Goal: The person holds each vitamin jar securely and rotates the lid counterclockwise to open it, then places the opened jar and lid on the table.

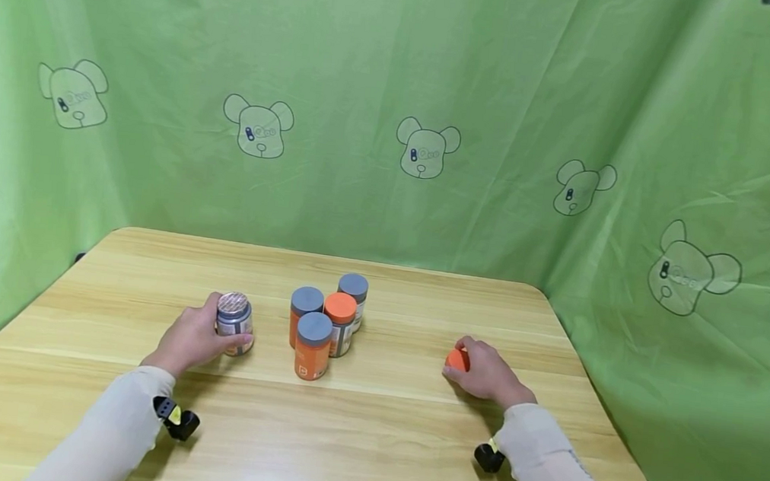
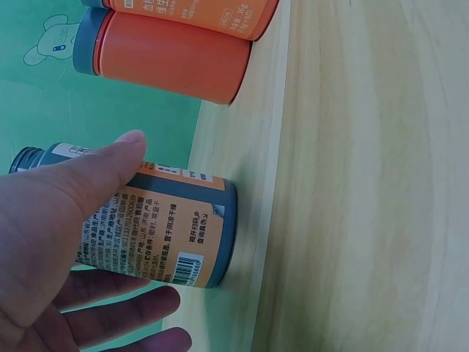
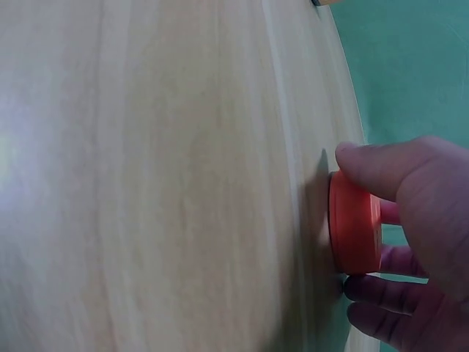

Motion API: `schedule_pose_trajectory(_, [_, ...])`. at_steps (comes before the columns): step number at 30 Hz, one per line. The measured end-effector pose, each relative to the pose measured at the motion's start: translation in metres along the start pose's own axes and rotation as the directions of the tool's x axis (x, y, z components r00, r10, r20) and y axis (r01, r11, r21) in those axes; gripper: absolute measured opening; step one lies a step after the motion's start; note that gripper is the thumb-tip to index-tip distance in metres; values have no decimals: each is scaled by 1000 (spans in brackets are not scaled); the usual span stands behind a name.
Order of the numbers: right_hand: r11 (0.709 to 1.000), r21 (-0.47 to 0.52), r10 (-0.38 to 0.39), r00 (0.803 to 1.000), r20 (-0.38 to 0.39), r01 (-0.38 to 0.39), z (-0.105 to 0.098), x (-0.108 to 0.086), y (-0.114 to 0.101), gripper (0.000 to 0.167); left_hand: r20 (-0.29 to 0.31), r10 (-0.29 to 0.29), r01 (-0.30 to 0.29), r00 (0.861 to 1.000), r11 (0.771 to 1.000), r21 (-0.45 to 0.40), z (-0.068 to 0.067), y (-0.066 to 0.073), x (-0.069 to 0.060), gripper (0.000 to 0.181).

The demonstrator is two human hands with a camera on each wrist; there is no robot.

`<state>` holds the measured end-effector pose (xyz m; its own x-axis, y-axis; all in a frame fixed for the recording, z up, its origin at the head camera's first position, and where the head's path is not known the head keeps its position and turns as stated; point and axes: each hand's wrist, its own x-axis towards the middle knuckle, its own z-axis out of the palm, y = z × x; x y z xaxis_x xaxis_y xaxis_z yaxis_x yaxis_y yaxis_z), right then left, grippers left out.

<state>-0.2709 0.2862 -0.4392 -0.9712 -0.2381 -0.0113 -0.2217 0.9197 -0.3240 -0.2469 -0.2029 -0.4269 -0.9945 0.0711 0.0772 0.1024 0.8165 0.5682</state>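
At the left, my left hand (image 1: 196,337) holds an uncapped grey jar (image 1: 234,327) upright on the table, thumb on its near side. In the left wrist view the thumb of the hand (image 2: 66,213) lies across the labelled jar (image 2: 161,227), other fingers behind it. To the right, my right hand (image 1: 486,373) grips an orange lid (image 1: 458,360) at the tabletop. The right wrist view has the lid (image 3: 355,224) on the wood, between the thumb and fingers of the hand (image 3: 418,220).
Between the hands stand several capped jars close together: an orange one with a grey lid (image 1: 313,349) in front, one with an orange lid (image 1: 340,320), and others with grey lids (image 1: 353,287) behind. A green curtain (image 1: 348,39) hangs beyond the wooden table (image 1: 339,450).
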Motion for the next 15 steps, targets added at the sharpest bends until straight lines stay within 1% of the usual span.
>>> schedule_pose_trajectory(8, [1000, -11, 4, 1000, -8, -4, 3, 1, 4, 48, -4, 5, -5, 1000, 1000, 6, 0, 1, -1, 87])
schedule_pose_trajectory(15, [1000, -17, 9, 1000, -6, -9, 2, 1, 2, 49, -6, 5, -5, 1000, 1000, 5, 0, 1, -1, 88])
